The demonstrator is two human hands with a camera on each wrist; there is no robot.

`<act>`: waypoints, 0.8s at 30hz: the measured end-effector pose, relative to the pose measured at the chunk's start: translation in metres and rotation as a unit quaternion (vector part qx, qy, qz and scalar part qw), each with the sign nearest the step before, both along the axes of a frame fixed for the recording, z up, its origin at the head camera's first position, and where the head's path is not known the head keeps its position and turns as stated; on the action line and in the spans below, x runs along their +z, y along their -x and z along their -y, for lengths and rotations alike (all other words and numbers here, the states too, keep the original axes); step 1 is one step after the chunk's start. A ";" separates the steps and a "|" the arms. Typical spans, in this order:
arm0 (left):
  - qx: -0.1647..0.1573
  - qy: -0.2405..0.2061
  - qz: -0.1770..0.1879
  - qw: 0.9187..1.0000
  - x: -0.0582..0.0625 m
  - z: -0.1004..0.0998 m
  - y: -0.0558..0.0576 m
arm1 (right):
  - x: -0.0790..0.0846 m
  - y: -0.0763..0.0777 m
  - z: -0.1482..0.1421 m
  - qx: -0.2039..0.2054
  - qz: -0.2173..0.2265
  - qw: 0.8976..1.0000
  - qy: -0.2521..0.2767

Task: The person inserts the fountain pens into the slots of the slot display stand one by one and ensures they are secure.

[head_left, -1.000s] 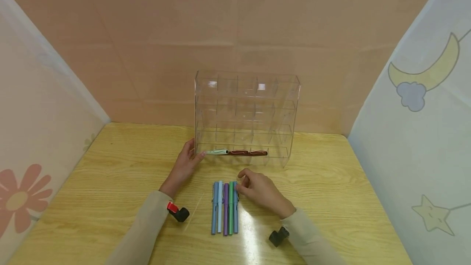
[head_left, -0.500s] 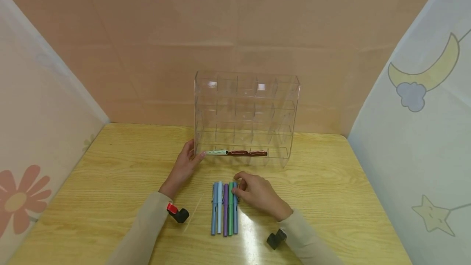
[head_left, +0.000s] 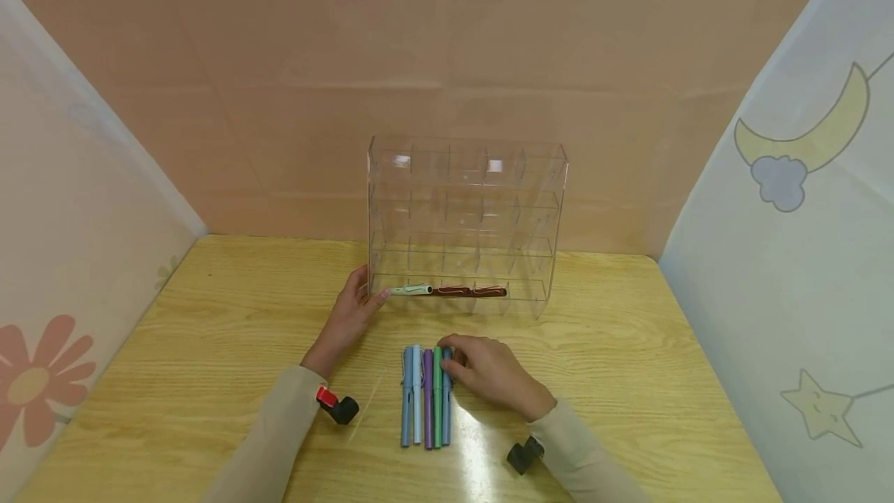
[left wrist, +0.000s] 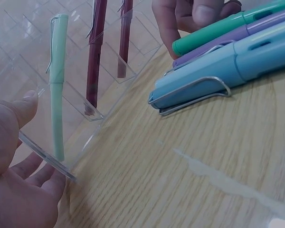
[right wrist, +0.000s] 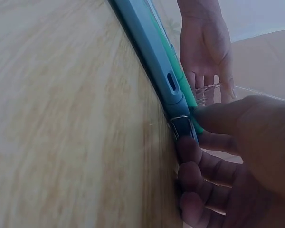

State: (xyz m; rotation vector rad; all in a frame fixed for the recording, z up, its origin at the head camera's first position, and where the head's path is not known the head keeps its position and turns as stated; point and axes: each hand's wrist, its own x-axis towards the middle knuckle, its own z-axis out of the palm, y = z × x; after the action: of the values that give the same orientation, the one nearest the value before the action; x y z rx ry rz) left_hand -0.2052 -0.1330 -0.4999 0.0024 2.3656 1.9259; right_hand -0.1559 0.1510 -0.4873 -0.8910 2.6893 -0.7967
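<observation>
Gripping the clear rack's [head_left: 461,217] left edge, the left hand [head_left: 344,322] has its thumb in front and fingers round behind. Next along, a mint pen [head_left: 410,289] lies in the rack's bottom row, with a blue pen [head_left: 407,402] and light blue pen [head_left: 417,402] on the wooden table [head_left: 615,348] in front. Then there's a purple pen [head_left: 428,402], green pen [head_left: 438,402] and second blue pen [head_left: 446,414], same lineup, plus two dark red pens [head_left: 452,291] back in the rack. Furthest right, the right hand [head_left: 494,369] looks to be pinching that second blue pen's clip end, thumb against index finger.
</observation>
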 end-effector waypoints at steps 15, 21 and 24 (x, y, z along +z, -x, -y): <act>-0.004 -0.011 -0.007 1.000 0.001 0.001 -0.002 | 0.006 0.002 -0.002 -0.006 0.057 0.998 -0.006; -0.001 -0.006 -0.004 1.000 0.001 0.000 -0.002 | 0.009 0.002 -0.003 -0.011 0.095 0.995 0.007; 0.000 0.002 -0.001 1.000 0.002 0.000 -0.002 | 0.010 0.002 -0.003 -0.016 0.095 0.995 0.001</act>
State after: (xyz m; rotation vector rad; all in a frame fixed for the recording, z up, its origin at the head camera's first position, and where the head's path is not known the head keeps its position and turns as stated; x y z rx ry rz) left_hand -0.2036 -0.1331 -0.4981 0.0054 2.3703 1.9234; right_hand -0.1575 0.1541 -0.4769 -0.7339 2.5426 -0.8453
